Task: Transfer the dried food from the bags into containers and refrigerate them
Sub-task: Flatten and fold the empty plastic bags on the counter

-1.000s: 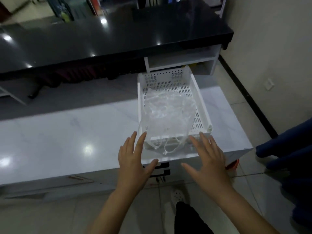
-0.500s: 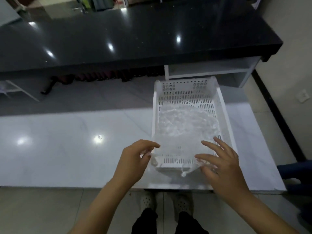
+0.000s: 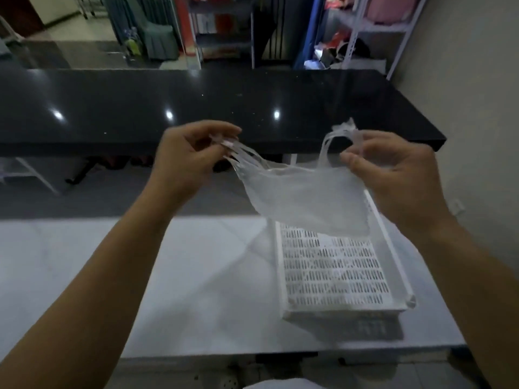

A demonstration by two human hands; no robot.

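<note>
Hands raised above a pale marble-look worktop stretch a thin, translucent plastic bag between them. The left hand pinches one of the bag's handle loops between thumb and fingertips, fingers curled closed on the strands. The right hand grips the other handle loop, which arches up over its fingers, thumb pointing inward toward the bag. The bag hangs slack from the two holds, its mouth pulled into a shallow curve and its body drooping down and to the right. Whether anything is inside it cannot be told; the film looks limp and see-through.

Directly beneath the bag's lower edge sits a white perforated plastic basket, a shallow rectangular tray with slotted floor and low walls, resting on the worktop near its right end. The bag's bottom hangs in front of the basket's far part; whether they touch is not clear.

Beyond the worktop runs a long, glossy black counter with ceiling lights mirrored in it as bright spots. Behind that, dimly lit metal shelving and a blue upright frame stand against the back of the room, with a plain wall on the right. Both bare forearms enter from the lower corners.
</note>
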